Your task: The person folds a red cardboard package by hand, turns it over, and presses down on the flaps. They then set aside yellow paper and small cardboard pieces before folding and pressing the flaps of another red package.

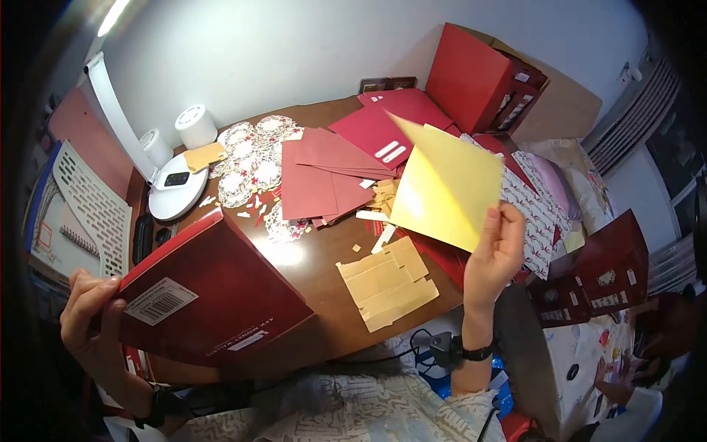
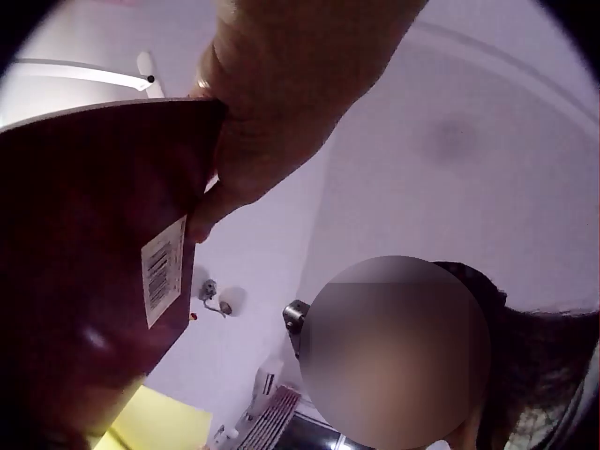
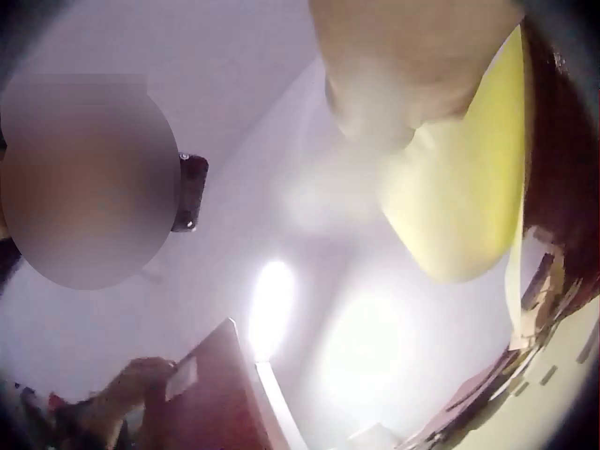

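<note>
Pale wall (image 1: 294, 51), desk lamp (image 1: 123, 119) (lit)

The red box (image 1: 221, 276) bears a barcode label (image 1: 162, 300) and unreadable lettering (image 1: 254, 330).

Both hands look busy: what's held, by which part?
Left hand: red box, by the edge near its barcode. Right hand: yellow sheet, by its lower right edge.

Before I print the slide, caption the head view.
The left hand grips a red barcoded box; the right hand pinches a yellow sheet at a cluttered table.
</note>
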`<state>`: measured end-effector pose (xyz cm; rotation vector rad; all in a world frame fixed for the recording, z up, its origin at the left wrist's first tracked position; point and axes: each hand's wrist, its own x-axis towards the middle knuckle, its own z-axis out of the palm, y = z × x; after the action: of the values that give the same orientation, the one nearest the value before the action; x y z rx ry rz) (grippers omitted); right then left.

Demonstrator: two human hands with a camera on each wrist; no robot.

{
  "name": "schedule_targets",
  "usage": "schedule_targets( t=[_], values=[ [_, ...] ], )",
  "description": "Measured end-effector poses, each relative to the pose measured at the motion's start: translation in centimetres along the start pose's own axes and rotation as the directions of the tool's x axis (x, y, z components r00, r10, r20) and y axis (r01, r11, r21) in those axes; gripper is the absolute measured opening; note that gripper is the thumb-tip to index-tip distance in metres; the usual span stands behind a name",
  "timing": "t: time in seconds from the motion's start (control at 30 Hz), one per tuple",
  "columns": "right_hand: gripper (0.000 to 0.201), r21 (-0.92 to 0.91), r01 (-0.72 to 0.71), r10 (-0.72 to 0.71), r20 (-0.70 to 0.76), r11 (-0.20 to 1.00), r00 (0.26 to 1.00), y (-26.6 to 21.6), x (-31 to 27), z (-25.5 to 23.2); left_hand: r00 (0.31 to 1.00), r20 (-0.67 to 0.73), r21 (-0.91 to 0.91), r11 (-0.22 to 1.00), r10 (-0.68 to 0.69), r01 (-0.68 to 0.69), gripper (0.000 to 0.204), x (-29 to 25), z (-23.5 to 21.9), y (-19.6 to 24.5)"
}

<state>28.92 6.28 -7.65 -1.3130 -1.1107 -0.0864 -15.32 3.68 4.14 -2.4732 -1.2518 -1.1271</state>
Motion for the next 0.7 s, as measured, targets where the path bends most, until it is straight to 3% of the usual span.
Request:
schedule_targets(
  t=[0.13, 0.2, 0.23, 0.27, 0.3, 0.4, 0.63, 0.7],
  values=[
    [0.011, 0.215, 0.079, -0.055, -0.114, 0.973, 0.992, -1.6, 0.3, -0.4, 1.000, -0.008, 0.020, 1.000, 0.006, -0.006, 0.019, -0.2, -0.1, -0.2],
    [0.011, 0.183, 0.076, -0.065, -0.065, 0.980, 0.996, -1.9, -0.5, -1.3, 1.000, -0.012, 0.019, 1.000, -0.003, 0.003, 0.019, -0.3, -0.3, -0.2],
    [0.013, 0.131, 0.240, -0.248, 0.052, 0.962, 0.967, -1.8, -1.0, -1.6, 1.000, -0.004, 0.026, 1.000, -0.005, 0.005, 0.018, -0.2, -0.4, -0.2],
    [0.016, 0.100, 0.403, -0.415, 0.175, 0.910, 0.893, -1.7, -1.2, -1.6, 1.000, 0.002, 0.035, 0.999, -0.009, 0.009, 0.018, -0.3, -0.5, -0.2],
    [0.021, 0.134, 0.471, -0.490, 0.288, 0.872, 0.823, -2.0, -1.0, -1.9, 1.000, 0.002, 0.038, 0.999, -0.011, 0.011, 0.018, -0.2, -0.5, -0.1],
    [0.026, 0.151, 0.473, -0.479, 0.509, 0.868, 0.716, -0.8, -2.3, -2.6, 1.000, -0.003, 0.056, 0.998, -0.001, 0.002, 0.019, -0.3, -0.5, 0.0],
    [0.034, 0.117, 0.502, -0.467, 0.587, 0.857, 0.662, -0.1, -3.2, -3.4, 1.000, 0.005, 0.042, 0.999, -0.018, 0.018, 0.020, -0.5, -0.7, -0.1],
    [0.034, 0.013, 0.573, -0.468, 0.592, 0.819, 0.656, -0.4, -3.1, -3.3, 1.000, 0.003, 0.046, 0.999, -0.023, 0.023, 0.020, -0.5, -0.7, -0.2]
  ],
)
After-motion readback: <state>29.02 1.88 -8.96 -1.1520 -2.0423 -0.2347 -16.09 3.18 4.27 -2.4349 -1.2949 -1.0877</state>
